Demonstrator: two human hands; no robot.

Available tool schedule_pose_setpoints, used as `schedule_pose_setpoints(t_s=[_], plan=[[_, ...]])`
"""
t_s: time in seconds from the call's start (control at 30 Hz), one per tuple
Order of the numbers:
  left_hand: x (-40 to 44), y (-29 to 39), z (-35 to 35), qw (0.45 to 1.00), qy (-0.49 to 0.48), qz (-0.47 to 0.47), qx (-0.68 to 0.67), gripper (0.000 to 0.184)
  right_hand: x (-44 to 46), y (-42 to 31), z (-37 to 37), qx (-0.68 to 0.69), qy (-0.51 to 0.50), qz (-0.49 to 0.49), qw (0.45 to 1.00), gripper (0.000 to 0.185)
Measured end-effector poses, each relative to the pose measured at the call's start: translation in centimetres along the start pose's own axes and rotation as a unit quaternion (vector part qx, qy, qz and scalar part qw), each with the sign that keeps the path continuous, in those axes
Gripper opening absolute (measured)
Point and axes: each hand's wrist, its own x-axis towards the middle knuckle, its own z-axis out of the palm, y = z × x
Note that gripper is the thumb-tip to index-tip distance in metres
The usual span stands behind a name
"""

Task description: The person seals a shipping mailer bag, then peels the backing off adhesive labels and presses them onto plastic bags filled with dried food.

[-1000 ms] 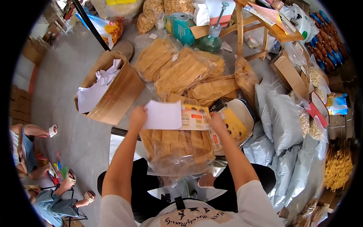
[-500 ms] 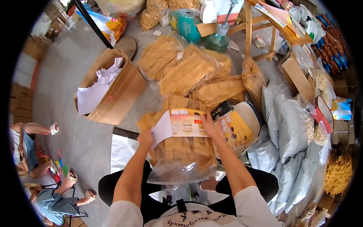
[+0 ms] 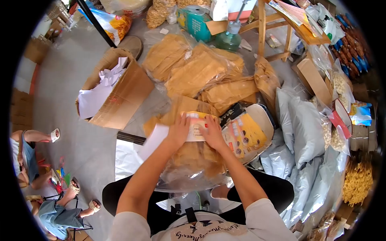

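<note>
A yellow and white printed label lies on a clear plastic bag filled with flat brown sheets, in front of me. My left hand is flat on the label's left part, fingers stretched out. On the label's right part rests my right hand, its fingers spread. A blurred white sheet of paper is beside my left wrist, apart from the fingers. To the right, a stack of similar yellow labels lies in an open black and beige container.
A cardboard box with white paper scraps stands at the left. Beyond my hands lie more bags of brown sheets. Silver-grey packs are piled at the right; a wooden stool stands behind. Other people's legs show at far left.
My left hand has let go of the white sheet and moved right onto the label. The sheet has shifted left and down. My right hand has moved left over the label.
</note>
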Motion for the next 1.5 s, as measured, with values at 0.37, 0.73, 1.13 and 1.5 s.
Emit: schedule_pose_setpoints(t_s=[0.37, 0.73, 1.13, 1.5], plan=[[-6.8, -5.9, 0.4, 0.807, 0.03, -0.469, -0.358, 0.031, -7.6, 15.5, 1.2, -0.023, 0.294, 0.313, 0.903, 0.034], [-14.7, -1.3, 5.1, 0.613, -0.065, -0.703, -0.355, 0.105, -8.5, 14.8, -0.8, 0.018, 0.256, 0.336, 0.906, 0.027], [-17.7, 1.1, 4.6, 0.787, -0.182, -0.38, -0.452, 0.043, -7.9, -1.6, -9.9, 0.258, 0.323, -0.033, 0.91, 0.014], [-14.7, -1.8, -13.4, 0.735, -0.002, -0.34, -0.586, 0.01, -12.4, -4.0, -3.9, 0.046, 0.19, -0.174, 0.965, 0.023]])
